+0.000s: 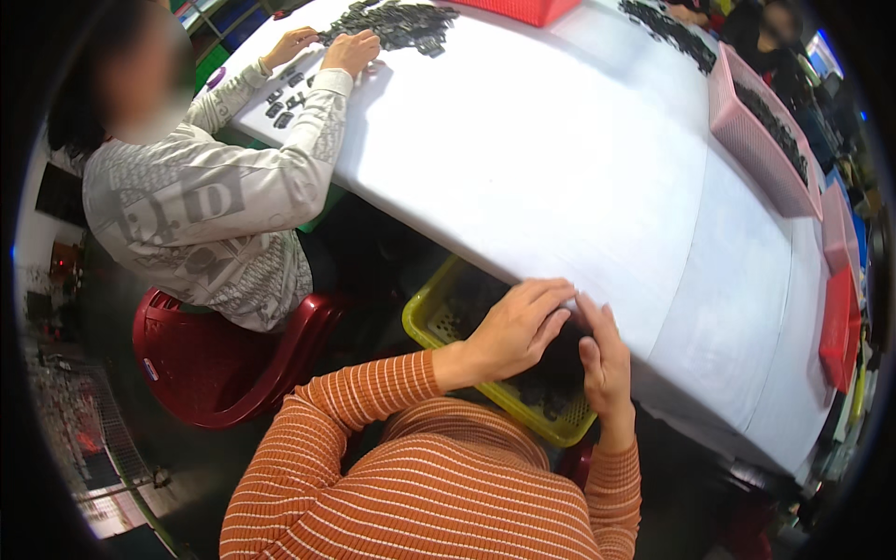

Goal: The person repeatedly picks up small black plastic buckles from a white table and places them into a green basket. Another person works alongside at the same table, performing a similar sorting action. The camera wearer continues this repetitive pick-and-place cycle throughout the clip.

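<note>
Yellow basket (421,318) of dark pieces (549,397) sits just below the near edge of the white desk (523,140). Left hand (509,331) and right hand (609,366) over the basket, beside the desk edge; fingers of both released, loosely extended, the two sets of tips close together.

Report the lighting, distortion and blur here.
In the head view, the white table is bright, almost washed out; in the head view, its edges curve and the corners fall to black; in the head view, the yellow basket has a dark, shadowed inside; in the head view, the co-worker's head is blurred.
</note>
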A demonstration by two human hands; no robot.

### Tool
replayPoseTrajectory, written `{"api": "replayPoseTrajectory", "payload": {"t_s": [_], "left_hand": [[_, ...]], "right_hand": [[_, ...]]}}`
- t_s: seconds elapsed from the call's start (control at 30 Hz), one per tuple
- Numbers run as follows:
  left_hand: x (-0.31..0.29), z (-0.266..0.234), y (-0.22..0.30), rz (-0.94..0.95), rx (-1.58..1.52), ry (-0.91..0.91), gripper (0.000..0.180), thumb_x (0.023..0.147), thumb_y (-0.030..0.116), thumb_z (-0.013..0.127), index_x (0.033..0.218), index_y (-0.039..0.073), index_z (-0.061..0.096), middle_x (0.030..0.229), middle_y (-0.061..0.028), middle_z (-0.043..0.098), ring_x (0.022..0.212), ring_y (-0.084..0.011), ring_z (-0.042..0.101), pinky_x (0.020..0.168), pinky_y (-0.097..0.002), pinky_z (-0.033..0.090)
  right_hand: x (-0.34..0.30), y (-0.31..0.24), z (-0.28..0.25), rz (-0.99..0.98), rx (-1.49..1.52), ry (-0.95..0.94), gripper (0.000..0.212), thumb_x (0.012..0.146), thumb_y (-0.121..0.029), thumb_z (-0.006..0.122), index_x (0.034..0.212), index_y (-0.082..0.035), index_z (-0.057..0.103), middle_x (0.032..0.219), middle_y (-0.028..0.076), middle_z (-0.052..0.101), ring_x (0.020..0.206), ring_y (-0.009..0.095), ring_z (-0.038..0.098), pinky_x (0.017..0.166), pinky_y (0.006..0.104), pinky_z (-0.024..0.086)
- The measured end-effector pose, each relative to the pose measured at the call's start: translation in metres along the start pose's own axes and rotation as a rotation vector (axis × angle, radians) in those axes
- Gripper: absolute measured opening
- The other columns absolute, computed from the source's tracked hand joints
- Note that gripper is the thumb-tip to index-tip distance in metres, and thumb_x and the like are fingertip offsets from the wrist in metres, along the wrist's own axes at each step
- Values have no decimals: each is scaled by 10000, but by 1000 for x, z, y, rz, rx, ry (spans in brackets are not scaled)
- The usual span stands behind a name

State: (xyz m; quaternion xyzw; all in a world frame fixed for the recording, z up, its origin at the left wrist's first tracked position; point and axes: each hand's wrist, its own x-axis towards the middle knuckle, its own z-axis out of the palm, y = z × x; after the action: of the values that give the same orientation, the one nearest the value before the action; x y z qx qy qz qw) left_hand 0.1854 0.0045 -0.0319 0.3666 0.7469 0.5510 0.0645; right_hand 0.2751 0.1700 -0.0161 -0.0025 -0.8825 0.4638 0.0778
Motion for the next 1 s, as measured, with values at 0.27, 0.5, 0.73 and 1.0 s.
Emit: {"api": "replayPoseTrajectory", "payload": {"t_s": [0.27, 0.5, 0.73, 1.0], "left_hand": [[86, -78, -79, 21, 137, 302, 171, 915, 46, 562, 1035, 13, 680, 1027, -141, 688, 924, -250, 644, 785, -344, 513], [202, -115, -161, -37, 351, 142, 197, 907, 212, 588, 933, 66, 719, 799, -126, 713, 722, -286, 675, 694, -384, 530], [219, -130, -181, 34, 343, 379, 164, 882, 204, 616, 809, 64, 660, 683, -125, 643, 636, -312, 635, 631, -427, 498], [247, -216, -257, -357, 631, 1041, 585, 873, 213, 593, 1362, -11, 363, 1406, -286, 356, 1372, -429, 246, 1123, -565, 187]], "right_hand": [[47, 7, 9, -18, 26, 66, 265, 992, -212, 566, 1121, -6, 673, 989, 112, 693, 890, 215, 659, 785, 308, 520], [227, 41, 5, -121, -40, 57, 201, 970, -166, 577, 1061, -30, 694, 1015, 94, 689, 886, 191, 639, 769, 311, 509], [420, 74, 64, -255, -158, 33, 334, 914, -291, 638, 1144, -50, 668, 1183, 142, 618, 1079, 275, 605, 905, 370, 499], [616, 77, 178, -373, -141, 130, 625, 942, -537, 510, 1337, -54, 545, 1344, 203, 533, 1275, 340, 496, 1084, 419, 365]]}}
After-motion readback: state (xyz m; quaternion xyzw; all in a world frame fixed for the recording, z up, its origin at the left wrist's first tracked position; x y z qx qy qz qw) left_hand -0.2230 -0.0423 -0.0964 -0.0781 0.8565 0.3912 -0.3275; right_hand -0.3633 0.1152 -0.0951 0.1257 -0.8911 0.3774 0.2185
